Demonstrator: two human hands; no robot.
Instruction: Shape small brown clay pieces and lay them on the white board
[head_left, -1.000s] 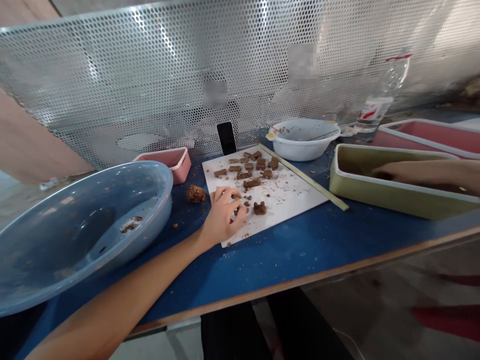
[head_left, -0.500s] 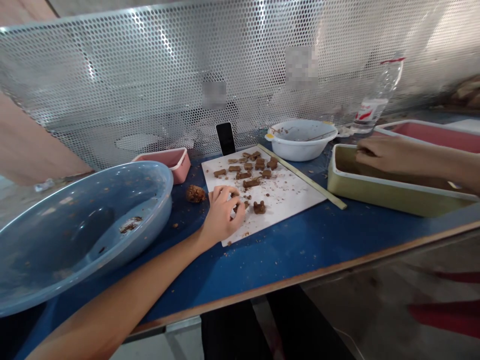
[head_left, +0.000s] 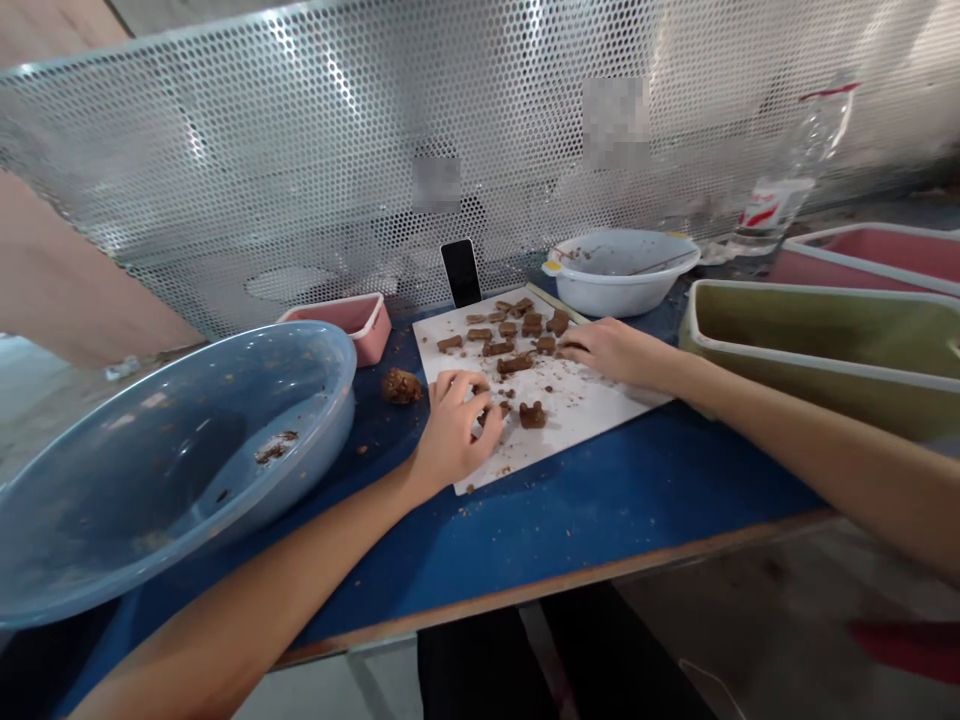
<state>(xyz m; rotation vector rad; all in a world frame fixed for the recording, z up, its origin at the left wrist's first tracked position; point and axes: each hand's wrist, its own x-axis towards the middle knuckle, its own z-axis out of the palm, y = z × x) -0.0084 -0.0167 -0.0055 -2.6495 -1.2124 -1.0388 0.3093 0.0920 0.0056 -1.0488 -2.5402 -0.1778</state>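
My left hand rests on the near left part of a white board, fingers curled down over something small that they hide. My right hand lies on the board's right side. Its fingers are drawn together, with the tips at the edge of a cluster of brown shaped pieces. What the fingertips hold, if anything, is hidden. One more brown piece lies alone between my two hands. Brown crumbs are scattered over the board.
On the blue table: a big blue basin at the left, a brown lump, a small pink tub, an upright phone, a white bowl, a green tray, a pink tray, a bottle. A perforated metal screen stands behind.
My right hand has left the green tray and moved left onto the white board beside the brown pieces. My left hand has stayed in place on the board.
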